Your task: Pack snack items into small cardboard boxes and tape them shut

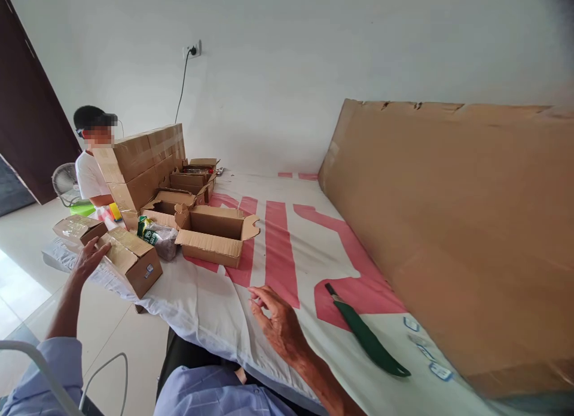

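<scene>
My left hand (pixel 89 259) grips the near left edge of a taped cardboard box (pixel 130 254) at the table's edge, its fingers over the top. Directly behind that hand is another taped box (pixel 78 228). My right hand (pixel 278 321) hovers over the white and red cloth, fingers half curled and thumb apart, with nothing visible in it. To its right lies a dark green curved tool or sheath (pixel 370 338) with a black end. Beside the gripped box sits a clear plastic bag (pixel 164 239) with a green label and brownish contents.
An open cardboard box (pixel 210 248) stands mid-table, with more open boxes (pixel 188 180) behind. Stacked closed boxes (pixel 147 165) form a wall at left, a person (pixel 92 165) beyond it. A large cardboard sheet (pixel 457 225) leans at right, small labels (pixel 439 371) near its foot.
</scene>
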